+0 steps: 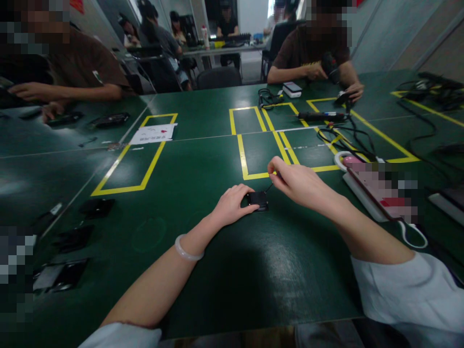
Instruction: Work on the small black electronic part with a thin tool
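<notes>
A small black rectangular part (258,198) lies on the green table (203,169) in front of me. My left hand (234,204) grips it from the left, with the thumb along its near side and the fingers at its far left corner. Just beyond the part's right end, my right hand (288,181) is closed in a pinch on a thin dark tool (269,187). That tool slants down to the part's far right corner. Its handle is hidden in my fingers, and its tip is too small to make out.
Several black parts (74,237) lie at the left. To the right are a phone (380,193), a tape roll (340,159) and a cabled dark pen-shaped tool (322,116). Yellow tape outlines (244,157) and a paper label (154,133) mark the table. Co-workers sit across it.
</notes>
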The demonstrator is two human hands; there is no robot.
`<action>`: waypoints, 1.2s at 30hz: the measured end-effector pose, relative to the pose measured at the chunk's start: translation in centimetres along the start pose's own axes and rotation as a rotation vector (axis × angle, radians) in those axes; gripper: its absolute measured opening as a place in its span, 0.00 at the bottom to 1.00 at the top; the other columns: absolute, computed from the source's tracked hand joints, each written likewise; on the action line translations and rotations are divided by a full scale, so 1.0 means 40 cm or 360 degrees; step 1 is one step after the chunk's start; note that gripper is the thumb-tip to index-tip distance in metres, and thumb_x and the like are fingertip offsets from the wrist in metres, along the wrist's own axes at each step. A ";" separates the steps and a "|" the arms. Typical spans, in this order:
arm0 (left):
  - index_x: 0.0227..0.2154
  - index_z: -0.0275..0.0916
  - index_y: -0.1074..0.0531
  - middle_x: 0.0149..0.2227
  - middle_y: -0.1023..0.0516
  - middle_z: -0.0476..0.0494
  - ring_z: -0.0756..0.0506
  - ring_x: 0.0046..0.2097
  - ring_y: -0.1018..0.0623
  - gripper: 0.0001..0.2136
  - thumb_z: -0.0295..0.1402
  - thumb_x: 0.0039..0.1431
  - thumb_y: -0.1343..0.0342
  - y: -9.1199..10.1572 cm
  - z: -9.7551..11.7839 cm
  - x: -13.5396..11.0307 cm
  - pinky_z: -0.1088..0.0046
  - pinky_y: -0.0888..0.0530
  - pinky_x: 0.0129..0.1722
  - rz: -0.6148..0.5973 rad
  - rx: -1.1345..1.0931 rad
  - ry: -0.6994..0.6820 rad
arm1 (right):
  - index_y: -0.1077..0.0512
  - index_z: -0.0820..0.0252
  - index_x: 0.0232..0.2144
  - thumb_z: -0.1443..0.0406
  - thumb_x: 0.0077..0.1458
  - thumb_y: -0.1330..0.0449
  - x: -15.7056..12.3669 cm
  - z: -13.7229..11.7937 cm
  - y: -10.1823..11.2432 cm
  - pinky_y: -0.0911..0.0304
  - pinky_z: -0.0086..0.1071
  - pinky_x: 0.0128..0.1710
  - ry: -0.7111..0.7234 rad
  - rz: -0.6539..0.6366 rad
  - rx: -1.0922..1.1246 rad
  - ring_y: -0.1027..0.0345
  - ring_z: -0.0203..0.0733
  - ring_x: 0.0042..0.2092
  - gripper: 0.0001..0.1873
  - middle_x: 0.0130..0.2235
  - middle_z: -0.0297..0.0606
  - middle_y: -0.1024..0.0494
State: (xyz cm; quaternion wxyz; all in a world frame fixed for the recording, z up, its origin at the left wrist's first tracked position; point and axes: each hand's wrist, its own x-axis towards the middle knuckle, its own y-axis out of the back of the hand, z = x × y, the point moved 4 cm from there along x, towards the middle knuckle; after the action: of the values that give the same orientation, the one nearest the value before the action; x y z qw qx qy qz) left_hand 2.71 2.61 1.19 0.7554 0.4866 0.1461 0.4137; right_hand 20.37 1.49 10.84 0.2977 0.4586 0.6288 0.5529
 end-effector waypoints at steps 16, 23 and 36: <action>0.44 0.41 0.32 0.42 0.27 0.44 0.41 0.44 0.28 0.16 0.46 0.60 0.45 0.001 0.000 -0.001 0.63 0.30 0.45 -0.0002 -0.0007 -0.0005 | 0.38 0.58 0.44 0.61 0.63 0.56 0.002 -0.006 0.006 0.53 0.31 0.27 -0.0037 -0.0018 0.0006 0.33 0.40 0.30 0.12 0.31 0.37 0.24; 0.43 0.41 0.32 0.43 0.27 0.44 0.41 0.44 0.27 0.16 0.46 0.60 0.45 0.002 0.005 0.000 0.63 0.30 0.45 -0.0006 -0.0013 0.0010 | 0.36 0.57 0.41 0.57 0.64 0.56 0.006 -0.006 0.005 0.54 0.30 0.27 -0.0112 -0.0018 -0.0039 0.32 0.41 0.30 0.14 0.29 0.36 0.25; 0.43 0.40 0.32 0.43 0.27 0.43 0.41 0.44 0.28 0.15 0.46 0.60 0.46 0.004 0.007 -0.001 0.63 0.31 0.45 -0.0012 0.0010 0.0012 | 0.37 0.57 0.41 0.56 0.64 0.56 0.005 -0.003 0.003 0.53 0.30 0.27 -0.0094 0.0022 0.0006 0.32 0.42 0.31 0.14 0.30 0.36 0.24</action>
State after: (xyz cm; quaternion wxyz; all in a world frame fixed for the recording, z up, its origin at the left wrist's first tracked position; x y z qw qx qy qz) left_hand 2.80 2.44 1.44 0.7549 0.4869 0.1521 0.4122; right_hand 20.20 1.59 11.02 0.3114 0.4796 0.6176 0.5399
